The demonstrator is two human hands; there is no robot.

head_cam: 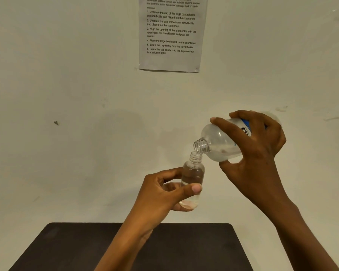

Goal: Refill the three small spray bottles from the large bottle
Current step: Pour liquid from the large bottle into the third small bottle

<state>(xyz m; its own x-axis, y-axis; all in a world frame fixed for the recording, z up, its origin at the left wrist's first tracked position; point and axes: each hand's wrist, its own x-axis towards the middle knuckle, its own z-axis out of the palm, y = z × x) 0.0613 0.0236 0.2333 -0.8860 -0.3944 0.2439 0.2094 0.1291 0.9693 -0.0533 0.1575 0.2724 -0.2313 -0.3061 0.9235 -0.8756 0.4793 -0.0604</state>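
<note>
The left hand (162,194) grips a small bottle (193,177) in the air above the far edge of a dark table (67,249); the thumb lies across the front of the bottle's lower half and the fingers curl round behind it, so the hold is closed and firm. The small bottle stands nearly upright with its threaded neck bare and no cap on it; clear liquid fills it up to about the shoulder, with a ring of bubbles at the top.

The right hand (260,147) holds the large bottle (219,143) up and to the right of it; the fingers wrap over the upper side and the thumb presses from beneath, closed round the body and covering most of the blue and white label. The large bottle is tipped over, its open neck pointing down and to the left; its mouth sits just above the mouth of the small bottle, very close, though whether the rims touch is not clear; liquid lies pooled along the lower side of the tilted body.

Behind both hands rises a pale wall (67,75); a printed sheet of paper (170,59) with numbered steps is stuck to it high up; a small dark mark (56,123) shows on the wall to the left.
</note>
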